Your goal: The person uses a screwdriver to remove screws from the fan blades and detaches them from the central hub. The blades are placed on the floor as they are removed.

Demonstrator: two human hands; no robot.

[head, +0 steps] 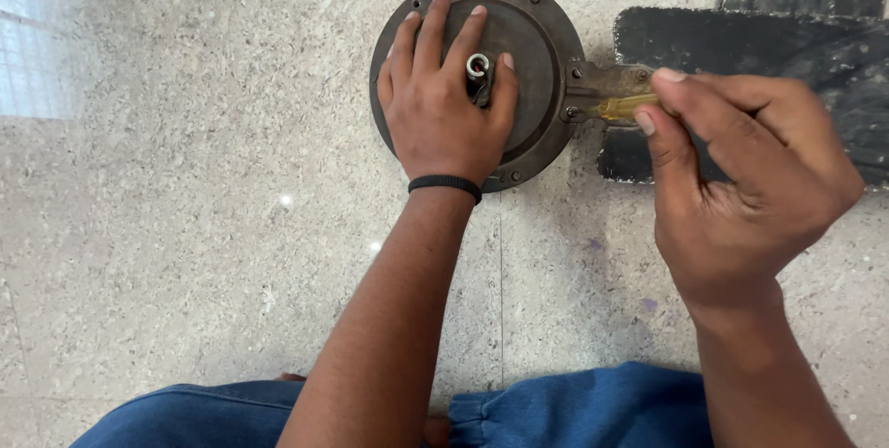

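A round dark metal disc [542, 41] with small bolts around its rim lies flat on the speckled stone floor. A short metal shaft [478, 66] sticks up from its centre. My left hand [443, 96] presses down flat on the disc, fingers spread around the shaft. A metal bracket [593, 87] juts from the disc's right edge. My right hand [741, 170] grips a screwdriver with a yellow see-through handle [625, 107], its tip pointing left at the bracket. The blade is mostly hidden.
A black rough-edged mat [769, 50] lies on the floor to the right, partly under the bracket and my right hand. My knees in blue denim [574, 411] fill the bottom edge. Pale floor tiles [185, 207] stretch to the left.
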